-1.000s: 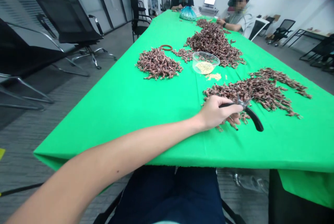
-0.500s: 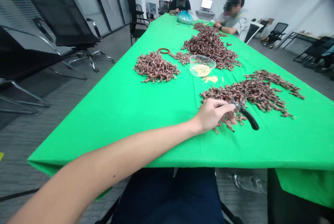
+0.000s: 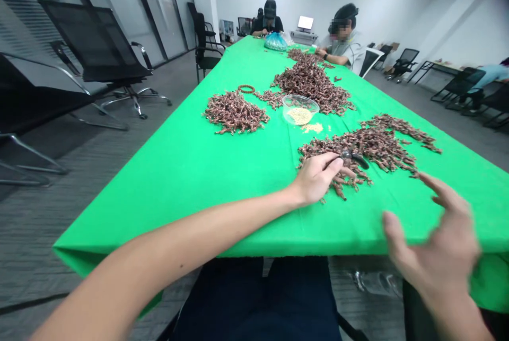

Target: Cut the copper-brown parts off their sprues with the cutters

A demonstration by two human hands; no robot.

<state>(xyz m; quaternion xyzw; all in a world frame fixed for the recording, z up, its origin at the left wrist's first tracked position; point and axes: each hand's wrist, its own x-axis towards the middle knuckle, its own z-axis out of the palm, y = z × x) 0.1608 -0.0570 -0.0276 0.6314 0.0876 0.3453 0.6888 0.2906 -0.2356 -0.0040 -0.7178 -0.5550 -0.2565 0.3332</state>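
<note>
The left hand holds the pliers between thumb and fingers, over the near pile of small brown pieces on the green cloth. A light, steady pinch seems best, with the metal end turned away from the fingertips and the wrist raised enough not to scatter loose pieces. The right hand is spread wide, thumb well apart from the fingers, with nothing visible in it; any approach to the pliers is safest slow and from the handle side.

At left, the forearm is cut off by the frame. The left hand's lower fingers blend into the pieces, so whether they touch any cannot be told. The tool's head is too small and dark to show how its jaws stand. Farther right, motion blurs the right hand; whether its index fingertip meets the pile's edge is unclear.
</note>
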